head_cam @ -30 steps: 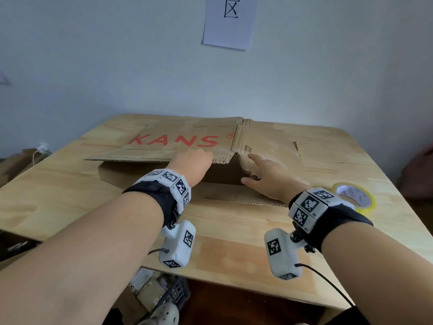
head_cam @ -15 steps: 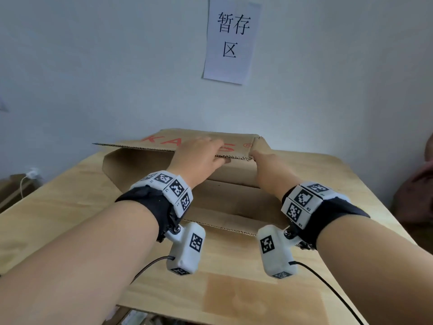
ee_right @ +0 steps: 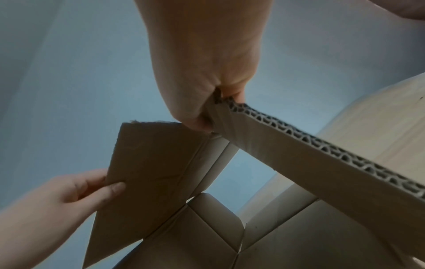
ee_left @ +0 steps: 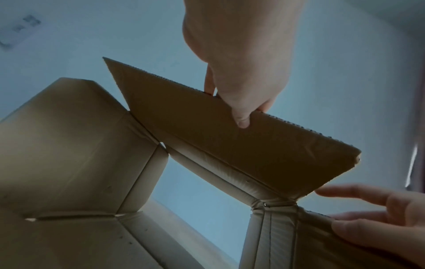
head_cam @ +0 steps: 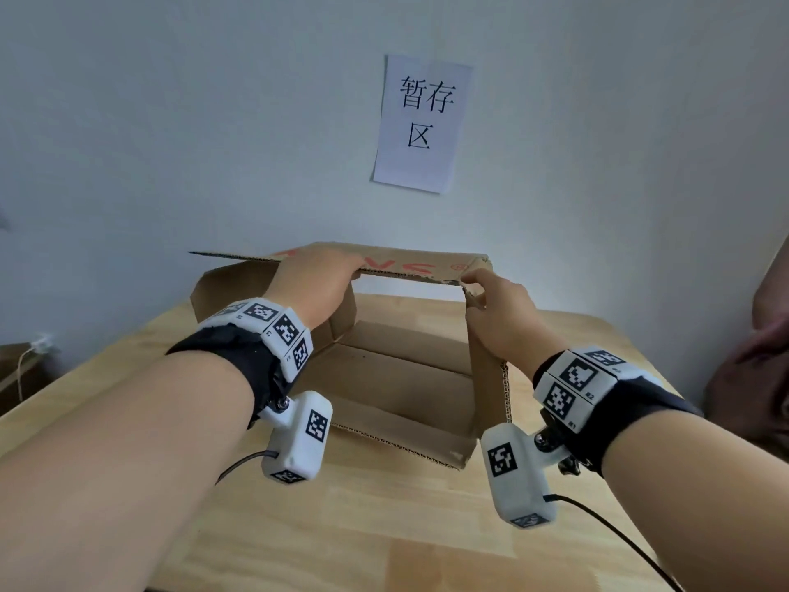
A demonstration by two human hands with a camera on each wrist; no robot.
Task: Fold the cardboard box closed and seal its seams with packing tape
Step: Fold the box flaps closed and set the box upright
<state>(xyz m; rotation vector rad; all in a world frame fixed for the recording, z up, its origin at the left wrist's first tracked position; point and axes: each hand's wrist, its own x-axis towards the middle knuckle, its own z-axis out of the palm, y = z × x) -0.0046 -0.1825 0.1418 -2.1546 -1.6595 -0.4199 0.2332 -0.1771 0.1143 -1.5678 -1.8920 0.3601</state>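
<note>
Cardboard box (head_cam: 401,378) on bench (head_cam: 384,527), being squared up, flaps still open. Left hand (head_cam: 316,288) pinches top flap edge (head_cam: 410,275), right hand (head_cam: 499,309) pinches rt corner. Next prob: fold flaps in; tape not in view.

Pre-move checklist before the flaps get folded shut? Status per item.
1. Left hand grips the printed top panel's edge: ok.
2. Right hand pinches the cardboard box at its right corner: ok, thumb and fingers clamp the corrugated edge.
3. Box opened out from flat into a tube: ok, wall visible through it in both wrist views.
4. Box squared on the table: not ok, held tilted with its open end toward the camera.
5. Flaps folded in: not ok, all still splayed.
6. Packing tape within reach: cannot tell, no roll in view.
</note>
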